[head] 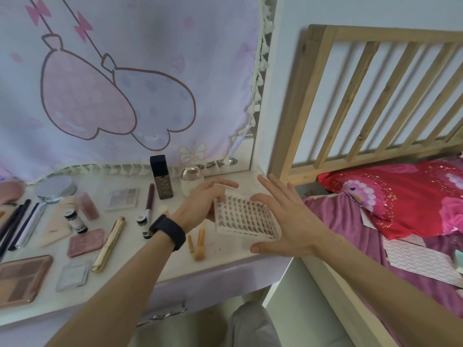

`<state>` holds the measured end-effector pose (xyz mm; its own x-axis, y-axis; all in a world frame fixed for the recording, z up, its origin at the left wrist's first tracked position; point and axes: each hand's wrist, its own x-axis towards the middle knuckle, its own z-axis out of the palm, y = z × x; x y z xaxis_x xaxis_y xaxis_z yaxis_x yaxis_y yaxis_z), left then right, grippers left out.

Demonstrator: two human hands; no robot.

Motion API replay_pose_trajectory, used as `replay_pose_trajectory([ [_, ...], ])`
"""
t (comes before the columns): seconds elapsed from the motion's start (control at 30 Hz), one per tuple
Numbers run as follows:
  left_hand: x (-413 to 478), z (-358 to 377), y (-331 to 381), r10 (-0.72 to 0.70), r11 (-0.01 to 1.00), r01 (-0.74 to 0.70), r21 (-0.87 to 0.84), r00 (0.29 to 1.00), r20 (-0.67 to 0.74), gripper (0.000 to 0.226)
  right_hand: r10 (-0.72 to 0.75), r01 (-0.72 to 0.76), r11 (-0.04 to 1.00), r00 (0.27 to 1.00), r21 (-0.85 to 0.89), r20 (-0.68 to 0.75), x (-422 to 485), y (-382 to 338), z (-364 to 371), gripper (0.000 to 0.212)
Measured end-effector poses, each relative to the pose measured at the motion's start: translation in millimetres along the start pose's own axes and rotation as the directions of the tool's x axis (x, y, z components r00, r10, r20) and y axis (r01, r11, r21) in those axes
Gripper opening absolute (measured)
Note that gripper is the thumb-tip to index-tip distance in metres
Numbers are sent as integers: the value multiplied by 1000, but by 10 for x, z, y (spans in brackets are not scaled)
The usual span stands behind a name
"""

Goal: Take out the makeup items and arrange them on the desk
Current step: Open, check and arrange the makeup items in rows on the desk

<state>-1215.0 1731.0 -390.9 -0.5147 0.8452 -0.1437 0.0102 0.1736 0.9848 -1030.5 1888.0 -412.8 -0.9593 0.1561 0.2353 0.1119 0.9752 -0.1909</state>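
Left hand (205, 199) pinches far-left edge of white lash tray (245, 219), tilted over right end of table (225, 256). Right hand (283, 216) spread flat just beside tray's right side, gripping nothing. Small brushes (199, 244) lie near tray.

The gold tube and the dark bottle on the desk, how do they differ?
The gold tube lies flat towards the front edge, while the dark bottle stands upright at the back. The gold tube is slim, rounded and shiny; the dark bottle is blocky, with a black cap over a brown body. Both rest on the desk.
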Motion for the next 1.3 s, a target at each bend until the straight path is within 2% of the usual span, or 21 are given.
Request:
replay_pose_trajectory([
  [0.1, 11, -37, -39, -68, 990, 72, -122, 997, 39, 49, 148, -185, 942, 978, 280, 149, -3, -23, 61, 93],
  [0.17, -21, -9, -100, -108, 973, 120, -198, 992, 69, 50, 204, -251, 881, 966, 402, 157, 0, -15, 155, 85],
  [0.23, -56, 70, -186, -144, 954, 152, -260, 988, 48, 68, 255, -289, 797, 957, 530, 138, -7, 11, 211, 79],
  [0.37, -77, 186, -323, -49, 946, 45, -322, 999, -5, 99, 274, -332, 673, 942, 661, 194, -26, 18, 154, 60],
  [0.5, -72, 300, -262, 89, 979, -98, -180, 994, -56, 109, 282, -359, 605, 932, 711, 230, 0, -8, 40, 46],
  [0.57, -42, 369, -225, 105, 985, -120, -123, 987, -118, 107, 281, -354, 605, 933, 713, 225, 20, -34, 20, 47],
  [0.73, 47, 448, -246, 104, 979, -136, -151, 974, -202, 97, 342, -414, 581, 905, 701, 252, 43, -66, 41, 55],
  [0.83, 70, 429, -291, 107, 966, -144, -217, 979, -175, 88, 358, -451, 477, 884, 754, 302, 76, -39, -2, 69],
  [0.9, 87, 399, -299, 88, 947, -133, -293, 983, -162, 73, 368, -475, 424, 868, 771, 332, 110, -19, -36, 73],
  [0.97, 117, 374, -302, 45, 919, -103, -380, 986, -158, 58, 403, -494, 361, 848, 791, 345, 149, -6, -57, 66],
  [1.07, 164, 369, -275, -42, 902, -37, -431, 984, -172, 37, 497, -498, 210, 796, 841, 346, 186, 38, -91, 55],
  [1.17, 242, 374, -282, -97, 938, 11, -347, 968, -232, 31, 587, -483, 178, 751, 858, 301, 152, 103, -116, 45],
  [1.3, 369, 366, -330, -112, 987, 65, -148, 935, -337, 25, 680, -473, 209, 699, 856, 220, 57, 250, -76, 38],
])
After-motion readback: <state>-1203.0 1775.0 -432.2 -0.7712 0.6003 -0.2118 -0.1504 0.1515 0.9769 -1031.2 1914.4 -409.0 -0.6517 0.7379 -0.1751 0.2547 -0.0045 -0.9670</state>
